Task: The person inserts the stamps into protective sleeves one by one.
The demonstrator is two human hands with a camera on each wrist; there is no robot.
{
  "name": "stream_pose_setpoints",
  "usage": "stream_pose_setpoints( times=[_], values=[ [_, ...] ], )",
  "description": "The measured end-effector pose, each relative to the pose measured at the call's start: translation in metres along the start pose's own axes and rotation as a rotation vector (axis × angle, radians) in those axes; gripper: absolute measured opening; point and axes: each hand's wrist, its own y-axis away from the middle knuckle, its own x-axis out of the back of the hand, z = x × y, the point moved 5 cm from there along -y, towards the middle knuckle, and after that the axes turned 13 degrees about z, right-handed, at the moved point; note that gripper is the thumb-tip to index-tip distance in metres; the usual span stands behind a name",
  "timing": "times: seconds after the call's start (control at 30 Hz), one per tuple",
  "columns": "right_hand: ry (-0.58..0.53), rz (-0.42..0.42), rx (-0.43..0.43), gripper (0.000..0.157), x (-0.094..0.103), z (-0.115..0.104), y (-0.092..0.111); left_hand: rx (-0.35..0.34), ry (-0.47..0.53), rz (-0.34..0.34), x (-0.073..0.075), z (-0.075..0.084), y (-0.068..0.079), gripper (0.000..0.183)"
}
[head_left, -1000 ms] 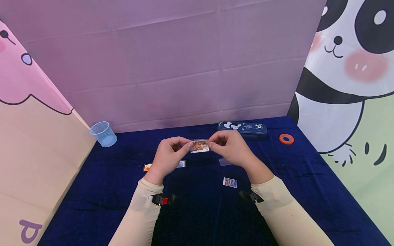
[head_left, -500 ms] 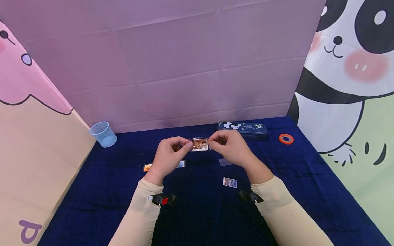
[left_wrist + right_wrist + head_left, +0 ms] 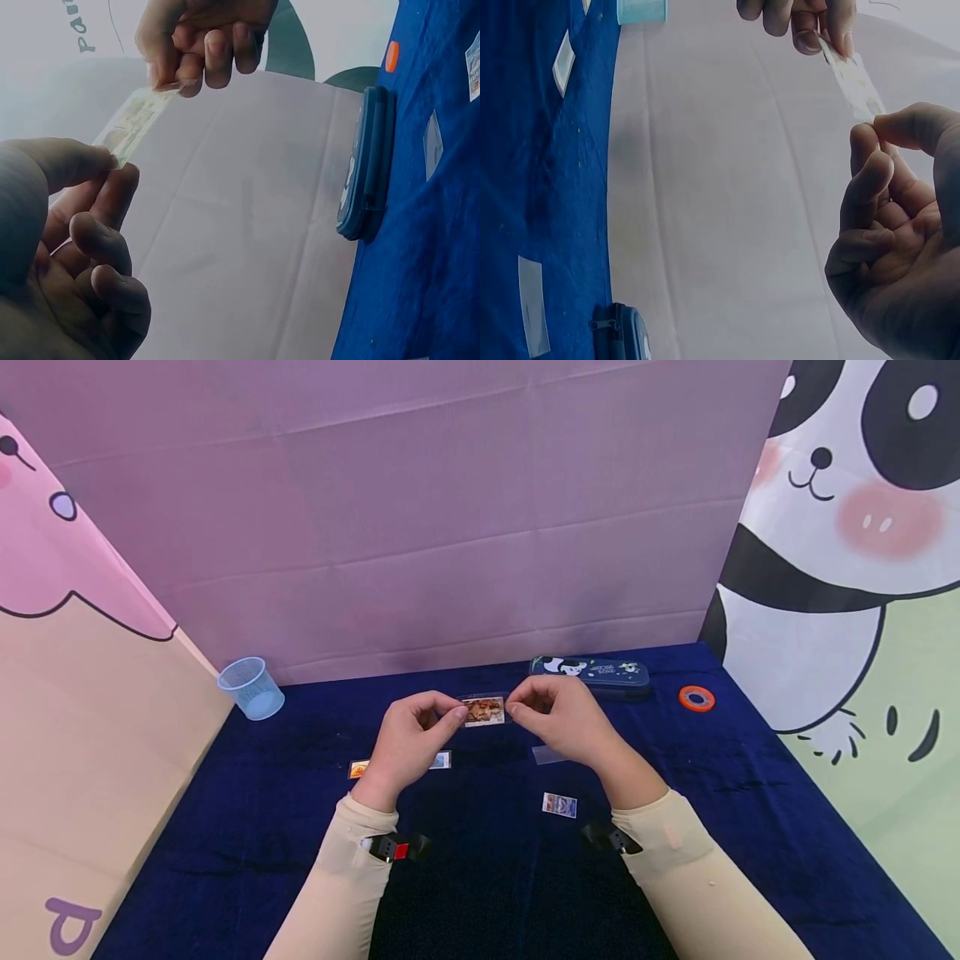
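A small picture card [image 3: 484,711] in a clear sleeve is held up in the air between both hands. My left hand [image 3: 414,735] pinches its left end between thumb and index finger. At the right end, the thumb and index finger of my right hand [image 3: 564,720] pinch the sleeve's edge. In the left wrist view the sleeved card [image 3: 133,124] stretches taut-looking from hand to hand. Below my right hand lies an empty clear sleeve [image 3: 549,755], with a blue card [image 3: 559,805] nearer me. An orange card [image 3: 358,768] and a light blue card [image 3: 442,760] are partly hidden behind my left hand.
On the dark blue cloth [image 3: 465,877], a panda pencil case [image 3: 611,673] lies at the back, behind my right hand. An orange ring-shaped roll [image 3: 697,698] is to its right. A light blue mesh cup [image 3: 252,688] stands at the back left. Printed fabric walls enclose the cloth.
The sleeved card has tilted so that its picture shows more fully, and it has shifted very slightly upward. Both hands keep their pinch and have hardly moved.
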Motion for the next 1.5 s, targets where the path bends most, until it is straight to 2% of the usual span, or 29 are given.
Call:
stream_pose_setpoints(
  times=[0.27, 0.57, 0.73, 0.9, 1.27, 1.5],
  values=[
    [0.015, 0.035, 0.009, 0.008, 0.008, 0.004, -0.003, -0.003, -0.004, 0.019, 0.003, -0.001, -0.001, 0.012],
    [0.031, 0.057, 0.008, 0.006, 0.012, 0.006, -0.004, 0.061, -0.066, -0.002, -0.010, -0.020, -0.001, 0.016],
    [0.066, 0.012, -0.006, 0.006, 0.011, 0.011, -0.004, 0.113, -0.108, 0.001, -0.014, -0.033, 0.000, 0.015],
    [0.125, -0.021, -0.022, 0.005, 0.016, 0.021, 0.003, 0.141, -0.102, 0.000, -0.018, -0.042, 0.000, 0.013],
    [0.222, -0.148, -0.034, 0.003, 0.024, 0.063, 0.033, 0.187, -0.136, -0.010, -0.029, -0.059, 0.001, 0.013],
    [0.254, -0.223, -0.027, 0.004, 0.023, 0.076, 0.054, 0.216, -0.156, -0.013, -0.035, -0.072, 0.003, 0.014]
  ],
)
